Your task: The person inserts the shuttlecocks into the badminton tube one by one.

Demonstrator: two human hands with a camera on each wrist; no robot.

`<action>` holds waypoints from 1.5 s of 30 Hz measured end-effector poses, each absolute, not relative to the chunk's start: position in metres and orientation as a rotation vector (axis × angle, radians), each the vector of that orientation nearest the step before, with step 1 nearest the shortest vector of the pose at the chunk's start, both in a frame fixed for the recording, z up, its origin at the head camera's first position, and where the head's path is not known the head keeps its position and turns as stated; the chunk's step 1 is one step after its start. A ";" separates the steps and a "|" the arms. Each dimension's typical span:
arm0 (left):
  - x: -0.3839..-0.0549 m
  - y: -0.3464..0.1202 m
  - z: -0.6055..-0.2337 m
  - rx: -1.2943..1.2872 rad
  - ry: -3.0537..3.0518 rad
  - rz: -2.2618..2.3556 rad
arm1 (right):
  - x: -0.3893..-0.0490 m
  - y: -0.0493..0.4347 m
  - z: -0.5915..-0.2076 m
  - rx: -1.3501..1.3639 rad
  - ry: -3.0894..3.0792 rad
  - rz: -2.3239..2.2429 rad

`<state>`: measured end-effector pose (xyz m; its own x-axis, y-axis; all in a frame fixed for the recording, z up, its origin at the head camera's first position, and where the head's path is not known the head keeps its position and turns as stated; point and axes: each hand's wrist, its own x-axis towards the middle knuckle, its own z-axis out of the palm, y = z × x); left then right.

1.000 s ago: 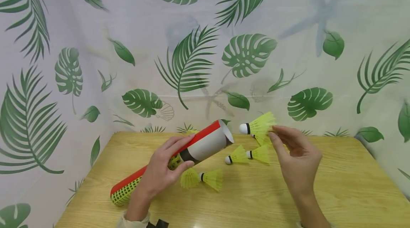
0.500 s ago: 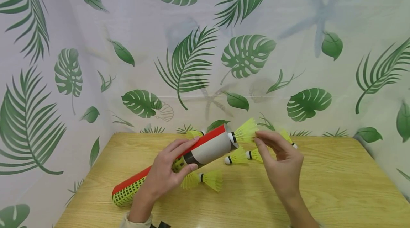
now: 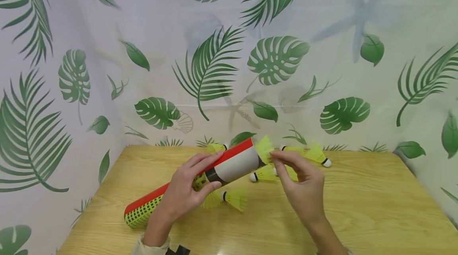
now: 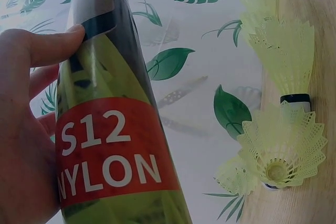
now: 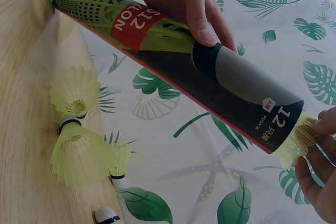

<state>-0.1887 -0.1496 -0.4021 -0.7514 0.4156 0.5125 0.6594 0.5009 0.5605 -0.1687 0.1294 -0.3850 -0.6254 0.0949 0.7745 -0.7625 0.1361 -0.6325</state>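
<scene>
A shuttlecock tube (image 3: pixel 232 165) in red, grey and yellow-green mesh print lies slanted in my left hand (image 3: pixel 182 193), thumb on the near side and fingers over the top. Its lower end is at the left of the table, its mouth raised to the right. My right hand (image 3: pixel 300 187) pinches the skirt of a yellow shuttlecock (image 3: pixel 264 148) at that mouth. The cork is hidden inside the tube; only the flared skirt sticks out. In the right wrist view the same skirt (image 5: pixel 296 140) shows between fingertips and tube rim.
Loose yellow shuttlecocks lie about the wooden table (image 3: pixel 375 207): one pair (image 3: pixel 234 199) below the tube, others under and behind my right hand, including one (image 3: pixel 318 156) at the back. Another (image 3: pixel 216 148) is behind the tube. A leaf-patterned cloth (image 3: pixel 286 100) rises along the back edge.
My right hand has moved left, bringing the shuttlecock from the air to the tube mouth and pushing it in cork first. My left hand keeps its grip on the tube, nearly still.
</scene>
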 end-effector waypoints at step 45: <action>-0.197 -0.137 -0.405 -0.895 -2.455 -1.132 | -0.169 0.127 -0.392 0.603 -1.923 1.643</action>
<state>-0.1966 -0.1373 -0.4052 -0.7640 0.4151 0.4940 0.6452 0.4977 0.5796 -0.1690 0.1275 -0.3918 -0.7572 0.0075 0.6532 -0.6440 0.1587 -0.7484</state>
